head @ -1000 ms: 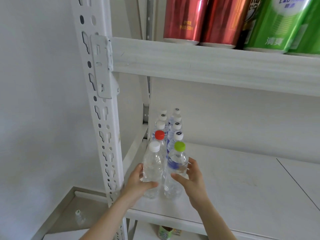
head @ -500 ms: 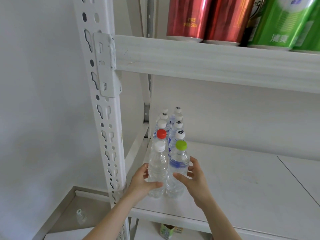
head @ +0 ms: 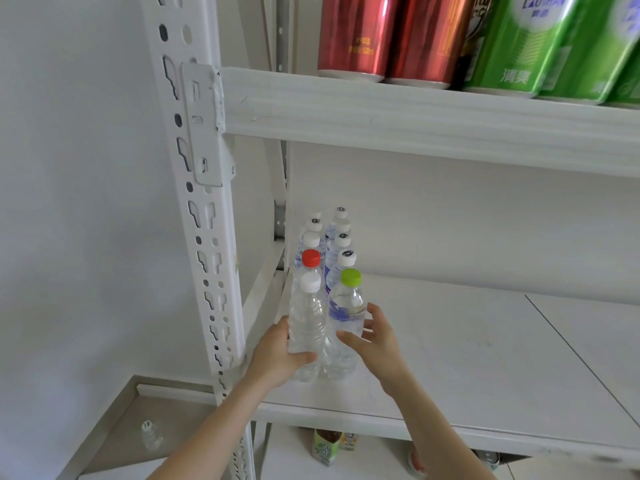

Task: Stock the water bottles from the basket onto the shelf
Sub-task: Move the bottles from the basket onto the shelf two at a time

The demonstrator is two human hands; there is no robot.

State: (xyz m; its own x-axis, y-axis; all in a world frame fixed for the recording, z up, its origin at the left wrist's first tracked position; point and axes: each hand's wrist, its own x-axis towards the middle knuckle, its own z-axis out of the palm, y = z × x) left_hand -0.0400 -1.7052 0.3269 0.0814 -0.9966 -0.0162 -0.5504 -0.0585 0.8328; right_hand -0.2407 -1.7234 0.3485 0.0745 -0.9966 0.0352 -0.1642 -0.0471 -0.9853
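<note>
Clear plastic: both bottles stand at the front-left of the shelf [head: 450, 358], ahead of the stocked rows [head: 341, 244]. The left hand [head: 277, 355] has its fingers [head: 282, 327] curled round the white-capped bottle [head: 306, 327]. The right hand [head: 377, 344] clasps the green-capped bottle [head: 346, 317]. Slide both back flush against the rows, bases flat, before releasing. Long axes are vertical, caps up.

This looks like a shop or its stockroom. White metal shelving with a slotted upright [head: 207, 237] stands against a bare white wall [head: 86, 202]. On one shelf board [head: 450, 341], water bottles [head: 341, 244] stand in two neat files running front to back. Red cans [head: 353, 36] and green cans [head: 519, 46] (labels facing out) sit side by side on the level above, and more packaged drinks [head: 325, 448] show below.
</note>
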